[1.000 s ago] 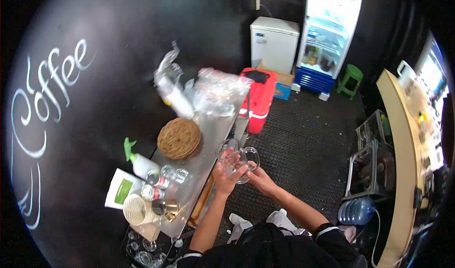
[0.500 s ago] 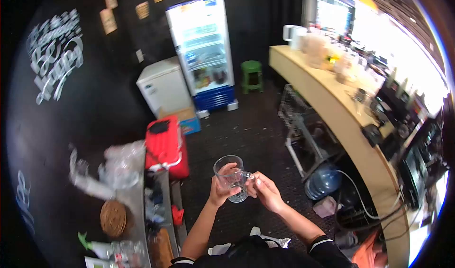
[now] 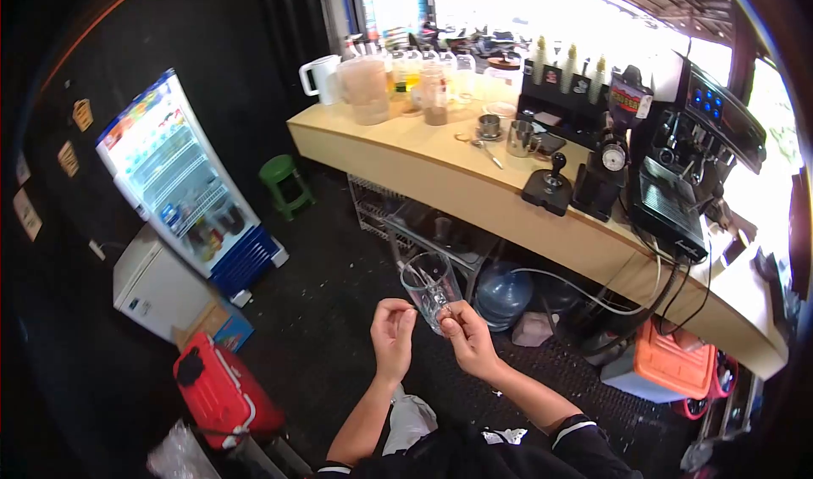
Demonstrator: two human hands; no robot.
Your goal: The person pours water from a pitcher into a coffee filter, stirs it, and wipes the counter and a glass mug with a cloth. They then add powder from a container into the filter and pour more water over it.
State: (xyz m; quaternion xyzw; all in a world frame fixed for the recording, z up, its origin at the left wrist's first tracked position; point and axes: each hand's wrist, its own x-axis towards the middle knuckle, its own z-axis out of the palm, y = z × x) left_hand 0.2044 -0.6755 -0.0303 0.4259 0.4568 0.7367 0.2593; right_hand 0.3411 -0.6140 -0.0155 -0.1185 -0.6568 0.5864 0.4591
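I held a clear glass mug (image 3: 432, 286) up in front of my chest, tilted a little toward the counter, its mouth pointing up and away from me. My right hand (image 3: 468, 343) gripped it low down, fingers pinched around the base and what I took to be the handle side, though the handle itself was hard to make out. My left hand (image 3: 392, 333) sat just beside the glass, fingertips curled near its lower edge; whether they touched it, I could not tell. The two hands were near each other but not joined.

Beyond the mug ran the long wooden counter (image 3: 440, 174) with jugs (image 3: 364, 88), a metal pitcher (image 3: 519, 138), a tamper stand (image 3: 550, 187), a grinder (image 3: 610, 157) and the espresso machine (image 3: 686, 182). Under it stood a water bottle (image 3: 503, 293); off to my left were the display fridge (image 3: 182, 191), a green stool (image 3: 284, 182) and a red cooler (image 3: 224, 390).

I judged myself to be carrying the mug toward the counter. Setting it down would call for levelling it and keeping a firm hold, since wet or smooth glass slips easily.
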